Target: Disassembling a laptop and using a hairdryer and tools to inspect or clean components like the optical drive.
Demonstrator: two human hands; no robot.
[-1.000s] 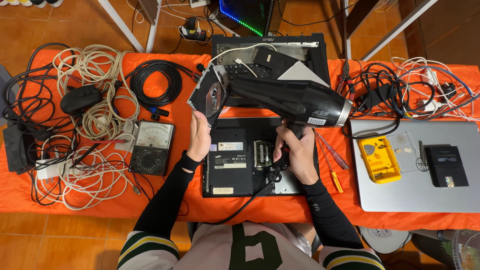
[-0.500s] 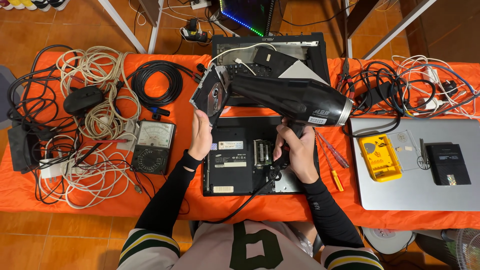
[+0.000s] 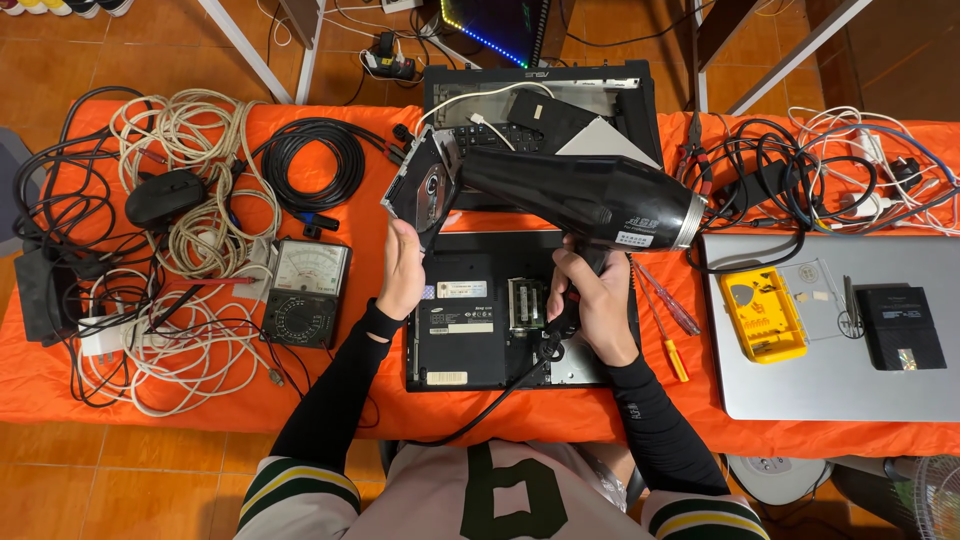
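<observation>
My right hand [image 3: 590, 295] grips the handle of a black hair dryer [image 3: 580, 195], whose nozzle points left. My left hand [image 3: 402, 270] holds up a flat optical disc drive [image 3: 420, 187], tilted on edge right at the dryer's nozzle. Both are held over an open black laptop base [image 3: 480, 330] lying bottom-up on the orange tablecloth [image 3: 300, 400]. The dryer's black cord [image 3: 500, 390] runs down toward my body.
Coiled white and black cables [image 3: 170, 210], a black mouse [image 3: 165, 195] and an analogue multimeter [image 3: 305, 292] lie at left. Another dismantled laptop [image 3: 540, 100] sits behind. At right are screwdrivers [image 3: 665, 320], a silver laptop [image 3: 830, 330] with a yellow tool case [image 3: 765, 315], and tangled wires [image 3: 820, 170].
</observation>
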